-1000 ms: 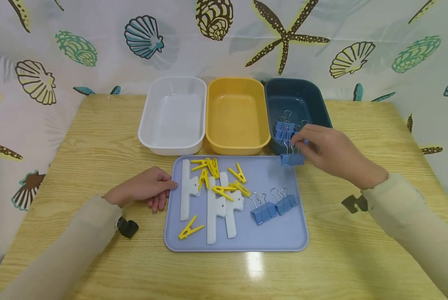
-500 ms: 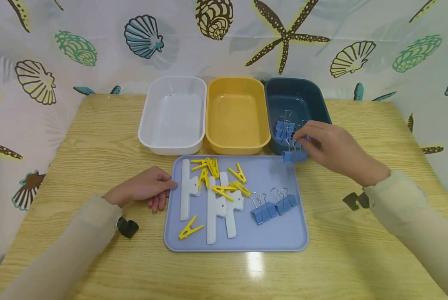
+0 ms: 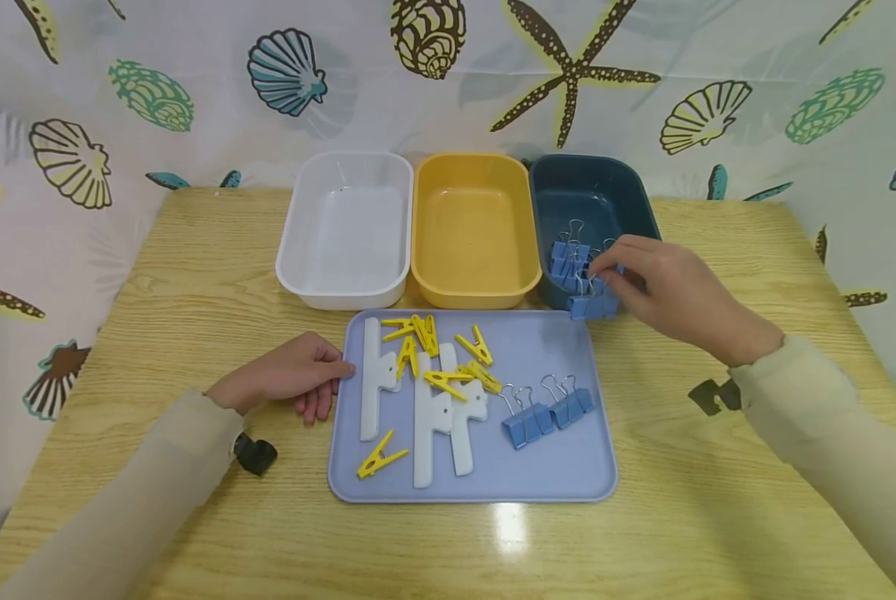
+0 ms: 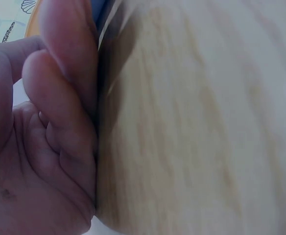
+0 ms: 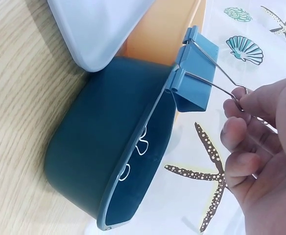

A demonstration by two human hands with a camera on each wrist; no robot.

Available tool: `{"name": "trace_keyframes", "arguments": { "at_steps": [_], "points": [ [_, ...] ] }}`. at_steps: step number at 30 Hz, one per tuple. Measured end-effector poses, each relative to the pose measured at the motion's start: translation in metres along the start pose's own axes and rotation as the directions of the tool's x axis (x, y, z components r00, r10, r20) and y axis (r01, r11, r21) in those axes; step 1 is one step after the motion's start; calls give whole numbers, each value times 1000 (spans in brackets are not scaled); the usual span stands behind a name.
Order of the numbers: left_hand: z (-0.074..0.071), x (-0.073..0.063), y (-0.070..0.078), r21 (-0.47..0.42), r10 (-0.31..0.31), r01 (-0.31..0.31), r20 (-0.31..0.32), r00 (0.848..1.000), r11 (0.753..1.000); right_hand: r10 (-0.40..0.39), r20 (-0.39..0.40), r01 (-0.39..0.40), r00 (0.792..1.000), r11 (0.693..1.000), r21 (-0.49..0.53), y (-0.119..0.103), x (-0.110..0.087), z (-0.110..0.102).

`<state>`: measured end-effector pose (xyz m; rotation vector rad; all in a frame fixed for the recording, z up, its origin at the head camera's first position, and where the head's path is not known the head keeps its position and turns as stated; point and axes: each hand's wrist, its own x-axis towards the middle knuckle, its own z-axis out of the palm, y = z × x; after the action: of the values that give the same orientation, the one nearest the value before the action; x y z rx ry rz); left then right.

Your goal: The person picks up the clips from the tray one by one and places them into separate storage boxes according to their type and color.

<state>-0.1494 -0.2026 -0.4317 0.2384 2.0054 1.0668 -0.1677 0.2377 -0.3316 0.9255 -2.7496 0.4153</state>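
Note:
My right hand [image 3: 661,287] pinches the wire handles of a blue binder clip [image 3: 593,307] at the front rim of the dark blue bin [image 3: 598,179]. In the right wrist view the binder clip [image 5: 194,68] overlaps that rim; contact is unclear. Several more blue binder clips [image 3: 570,254] sit inside the bin. My left hand [image 3: 290,375] rests on the table, its thumb at the left rim of the lavender tray [image 3: 553,475] and its other fingers loosely bent. On the tray lie two blue binder clips [image 3: 528,425], three white bag clips [image 3: 370,408] and several yellow clothespins [image 3: 380,457].
A white bin [image 3: 350,296] and a yellow bin [image 3: 478,298] stand to the left of the dark blue one, side by side behind the tray. Wooden table [image 3: 215,250] surrounds them. A curtain [image 3: 215,125] printed with shells and starfish hangs at the back.
My right hand has shifted slightly right and back, carrying the binder clip a little closer over the dark blue bin's front rim. My left hand and the tray have stayed still.

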Motion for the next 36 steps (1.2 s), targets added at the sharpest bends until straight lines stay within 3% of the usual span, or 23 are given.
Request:
{"name": "trace_keyframes", "arguments": {
  "at_steps": [36],
  "points": [
    [-1,-1,2,8,8,-9,17,1000,1000,62,-19,-62,998,998,5,20,3,-1]
  ]
}}
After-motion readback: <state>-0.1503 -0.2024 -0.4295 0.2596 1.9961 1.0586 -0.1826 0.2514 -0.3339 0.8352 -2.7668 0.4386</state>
